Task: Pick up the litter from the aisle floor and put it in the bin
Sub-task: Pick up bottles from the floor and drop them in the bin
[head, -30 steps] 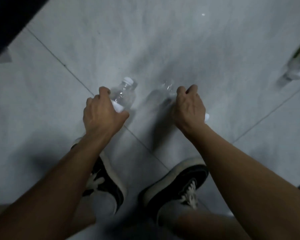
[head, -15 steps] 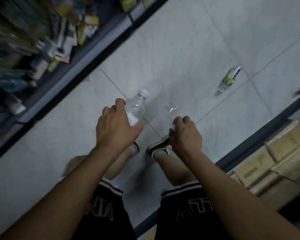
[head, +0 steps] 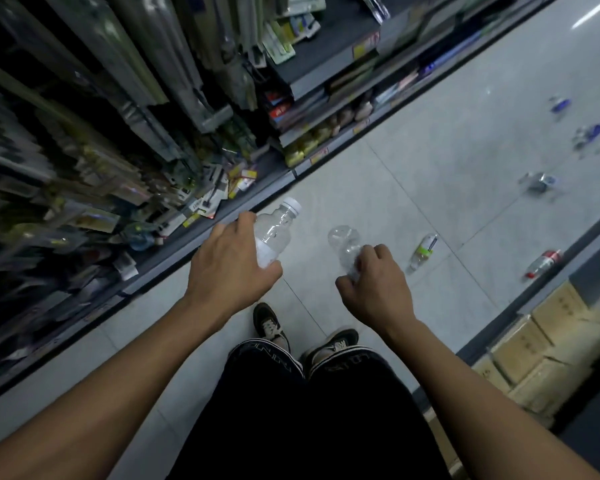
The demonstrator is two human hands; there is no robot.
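I see a clear plastic bottle with a white cap [head: 278, 227] held off the floor, cap pointing away from me. Beside it is a crumpled clear bottle [head: 345, 245], also held up. On the floor tiles [head: 430, 168] lie a green-labelled bottle [head: 422, 252], a red-labelled bottle [head: 543, 263] by the right-hand shelf base, and further litter too blurred to identify towards the far right.

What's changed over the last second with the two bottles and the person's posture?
The person has risen from a crouch to standing, lifting both bottles clear of the floor. The left hand still grips the capped bottle, the right hand the crumpled bottle. More litter now shows ahead.
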